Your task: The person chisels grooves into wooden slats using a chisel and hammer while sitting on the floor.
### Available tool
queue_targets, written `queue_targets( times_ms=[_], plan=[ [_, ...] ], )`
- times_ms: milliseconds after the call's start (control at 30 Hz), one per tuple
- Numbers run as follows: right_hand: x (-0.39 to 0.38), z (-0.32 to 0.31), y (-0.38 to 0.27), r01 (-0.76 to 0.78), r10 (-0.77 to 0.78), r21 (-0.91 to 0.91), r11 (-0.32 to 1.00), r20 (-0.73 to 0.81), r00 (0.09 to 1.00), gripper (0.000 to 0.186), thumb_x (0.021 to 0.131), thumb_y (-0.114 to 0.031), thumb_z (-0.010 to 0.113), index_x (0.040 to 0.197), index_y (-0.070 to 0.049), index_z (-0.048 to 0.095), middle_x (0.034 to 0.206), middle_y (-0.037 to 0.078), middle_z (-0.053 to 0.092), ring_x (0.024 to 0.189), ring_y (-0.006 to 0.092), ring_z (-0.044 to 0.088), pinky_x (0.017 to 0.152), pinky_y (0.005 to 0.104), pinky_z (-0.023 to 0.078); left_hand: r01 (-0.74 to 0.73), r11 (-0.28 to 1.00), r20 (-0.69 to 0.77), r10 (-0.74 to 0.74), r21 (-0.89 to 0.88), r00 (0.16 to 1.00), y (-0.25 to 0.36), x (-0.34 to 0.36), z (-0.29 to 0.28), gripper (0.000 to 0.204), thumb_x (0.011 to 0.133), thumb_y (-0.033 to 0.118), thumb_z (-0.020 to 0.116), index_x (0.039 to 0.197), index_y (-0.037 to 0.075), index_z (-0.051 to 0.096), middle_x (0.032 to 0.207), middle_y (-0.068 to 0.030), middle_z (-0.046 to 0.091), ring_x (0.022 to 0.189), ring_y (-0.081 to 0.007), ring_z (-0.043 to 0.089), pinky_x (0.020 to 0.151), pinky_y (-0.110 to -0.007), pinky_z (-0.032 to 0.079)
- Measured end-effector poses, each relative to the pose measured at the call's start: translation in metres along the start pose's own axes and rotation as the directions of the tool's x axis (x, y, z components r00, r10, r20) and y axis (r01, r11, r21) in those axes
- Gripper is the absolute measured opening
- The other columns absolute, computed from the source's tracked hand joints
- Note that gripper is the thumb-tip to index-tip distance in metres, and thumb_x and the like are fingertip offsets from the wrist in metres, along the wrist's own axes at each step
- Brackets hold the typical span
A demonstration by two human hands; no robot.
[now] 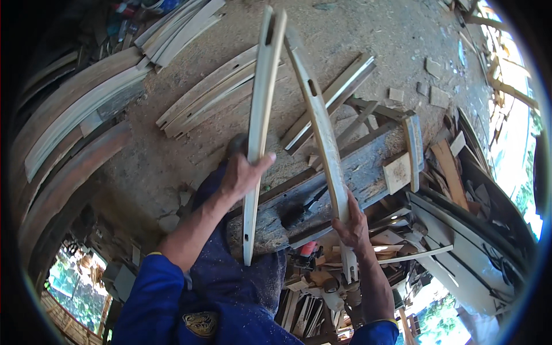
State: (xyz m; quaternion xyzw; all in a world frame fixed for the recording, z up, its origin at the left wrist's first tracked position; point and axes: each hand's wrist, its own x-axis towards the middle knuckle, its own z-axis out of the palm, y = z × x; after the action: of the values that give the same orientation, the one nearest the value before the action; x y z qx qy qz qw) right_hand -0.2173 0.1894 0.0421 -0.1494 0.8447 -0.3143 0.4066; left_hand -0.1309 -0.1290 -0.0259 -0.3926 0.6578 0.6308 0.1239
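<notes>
My left hand is closed round a long, pale wooden strip with a slot near its top and a small hole near its lower end, held lengthwise in front of me. My right hand grips a second, slightly curved strip with a slot in its upper part and cuts at the near end. The two strips lean apart toward me, their far ends close together. Beneath them is a worn plank bench with sawdust, a dark tool lying on it and a small square block at its right.
Curved boards are stacked at the left, and more strips lie on the ground ahead. A piece with a white stripe lies beyond the bench. Offcuts and leaning panels crowd the right and the space below the bench.
</notes>
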Motion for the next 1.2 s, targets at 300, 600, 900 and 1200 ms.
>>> queue_targets(
  times_ms=[300,600,900,1200],
  plan=[
    [-0.117,-0.119,0.099,-0.008,-0.127,-0.216,0.976,-0.602,0.789,0.079,0.074,0.005,0.068,0.147,0.002,0.038,0.133,0.025,0.058,0.119,0.032,0.06,0.096,0.0385,0.051,-0.297,0.939,0.354,0.221,0.176,0.909,-0.038,-0.131,0.133,0.075,0.079,0.016,0.073,0.142,-0.005,0.038,0.114,-0.0231,0.054,0.101,-0.0382,0.062,0.084,-0.046,0.053],
    [-0.165,-0.182,0.048,0.043,-0.417,-0.795,0.605,-0.271,0.867,0.078,0.062,0.003,0.075,0.136,-0.005,0.053,0.113,0.019,0.06,0.096,0.0369,0.063,0.078,0.0443,0.054,-0.434,0.681,0.351,0.267,0.59,0.897,-0.116,-0.163,0.207,0.082,0.07,0.014,0.083,0.138,-0.004,0.041,0.117,-0.0175,0.045,0.111,-0.0354,0.046,0.095,-0.045,0.041],
    [-0.13,-0.137,0.06,0.494,-0.336,-0.825,0.274,0.399,0.853,0.074,0.089,-0.008,0.063,0.152,-0.027,0.03,0.106,0.012,0.058,0.094,0.0256,0.06,0.086,0.0338,0.055,-0.641,0.186,0.577,0.303,0.745,0.758,-0.16,-0.182,0.2,0.067,0.085,0.035,0.071,0.135,-0.002,0.048,0.13,-0.0215,0.051,0.124,-0.0371,0.048,0.104,-0.049,0.038],
    [-0.072,-0.07,0.041,0.75,-0.497,-0.661,0.025,0.643,0.583,0.015,0.087,-0.023,0.065,0.102,-0.024,0.063,0.079,-0.002,0.057,0.082,0.0174,0.06,0.073,0.0299,0.049,-0.904,0.351,0.737,0.539,0.244,0.408,-0.043,-0.25,0.064,0.092,0.081,0.048,0.077,0.143,-0.006,0.038,0.14,-0.0273,0.044,0.123,-0.0405,0.051,0.101,-0.054,0.042]
  ],
)
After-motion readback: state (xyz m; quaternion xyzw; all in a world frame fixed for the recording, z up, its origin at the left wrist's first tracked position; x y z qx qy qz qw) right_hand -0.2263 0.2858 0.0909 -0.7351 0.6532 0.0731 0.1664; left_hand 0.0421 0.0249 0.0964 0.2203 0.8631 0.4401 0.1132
